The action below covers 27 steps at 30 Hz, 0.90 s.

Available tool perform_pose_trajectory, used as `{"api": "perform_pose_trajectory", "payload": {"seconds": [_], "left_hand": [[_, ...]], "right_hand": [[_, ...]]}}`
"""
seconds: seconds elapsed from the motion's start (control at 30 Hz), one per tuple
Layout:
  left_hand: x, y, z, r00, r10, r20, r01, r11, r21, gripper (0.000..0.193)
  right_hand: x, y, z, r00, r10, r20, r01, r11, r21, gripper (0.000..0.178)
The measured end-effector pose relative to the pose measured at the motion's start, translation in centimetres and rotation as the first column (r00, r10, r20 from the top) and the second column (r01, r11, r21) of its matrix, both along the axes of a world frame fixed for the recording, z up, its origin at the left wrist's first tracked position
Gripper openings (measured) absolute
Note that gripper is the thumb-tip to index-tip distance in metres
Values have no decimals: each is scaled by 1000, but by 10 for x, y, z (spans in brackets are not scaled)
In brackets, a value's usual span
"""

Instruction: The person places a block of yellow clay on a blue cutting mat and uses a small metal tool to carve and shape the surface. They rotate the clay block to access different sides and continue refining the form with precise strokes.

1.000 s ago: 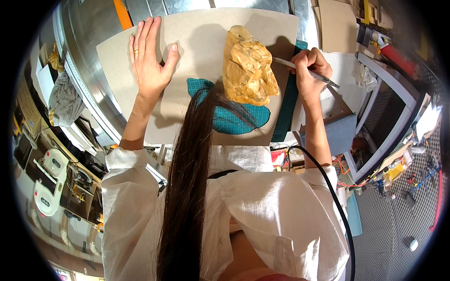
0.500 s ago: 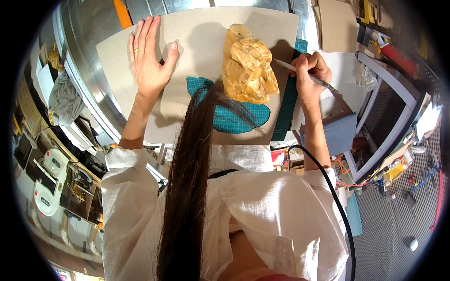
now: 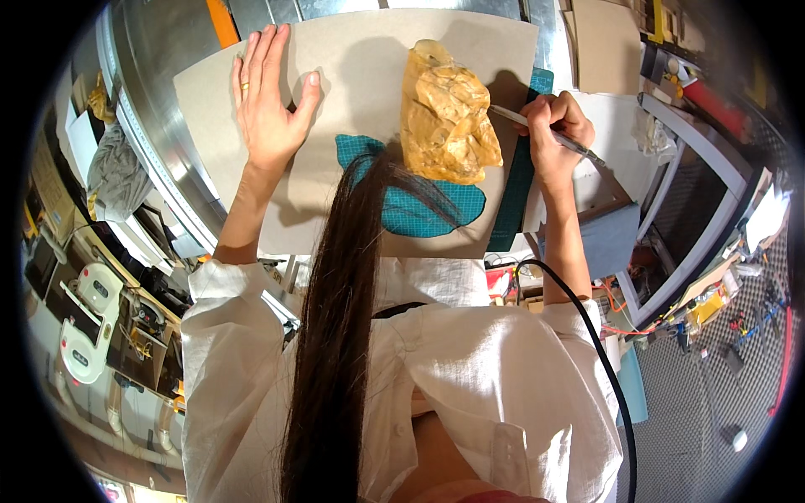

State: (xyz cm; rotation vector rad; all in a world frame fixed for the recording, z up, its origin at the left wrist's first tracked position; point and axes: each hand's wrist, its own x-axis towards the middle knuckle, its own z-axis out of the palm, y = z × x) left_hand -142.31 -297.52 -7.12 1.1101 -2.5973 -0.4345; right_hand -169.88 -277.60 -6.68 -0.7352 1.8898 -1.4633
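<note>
A broad metal table (image 3: 159,67) is covered over much of its middle by a large beige board (image 3: 210,109), whose far edge is bowed by the lens. Beneath the board's right edge a strip of green cutting mat (image 3: 513,193) is exposed, and an irregular teal patch (image 3: 411,220) ruled with a fine grid is shown nearer the body, partly crossed by loose strands from a dark ponytail (image 3: 335,318). Just beyond that patch, right of the board's centre, a crumpled amber piece (image 3: 449,117) is placed, with its long axis run roughly away from the body. It lies directly to the left of the right hand (image 3: 558,134), by which it is approached more closely than by the left hand (image 3: 272,113). The left hand is laid palm down on the board's far left part, well apart from the amber piece, its fingers stretched forward and its thumb spread toward the middle. The right hand is curled, its thumb and fingers closed together around a slim pen (image 3: 507,115), which is slanted across toward the amber piece's right side. The pen's tip is brought up to that edge, though whether contact is made cannot be told from above. On one left finger a small gold ring (image 3: 245,85) is worn
</note>
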Motion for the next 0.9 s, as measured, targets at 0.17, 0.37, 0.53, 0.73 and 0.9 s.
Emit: {"api": "perform_pose_trajectory", "payload": {"seconds": [0.17,0.37,0.53,0.73,0.9], "left_hand": [[0,1,0,1000,6,-9,-6,1000,4,61],[1,-1,-3,1000,-16,-8,16,1000,-17,60],[1,0,-2,1000,-7,-10,7,1000,-10,60],[1,0,-2,1000,-9,-9,9,1000,-11,61],[2,0,-2,1000,-7,-1,7,1000,-10,61]], "right_hand": [[0,-1,2,999,-5,33,5,1000,1,33],[2,-3,4,1000,-21,15,21,1000,-7,34],[0,1,-1,1000,10,-3,-10,1000,17,34],[3,0,7,997,-34,63,36,999,-37,33],[9,5,11,971,-204,122,207,978,-8,29]]}}
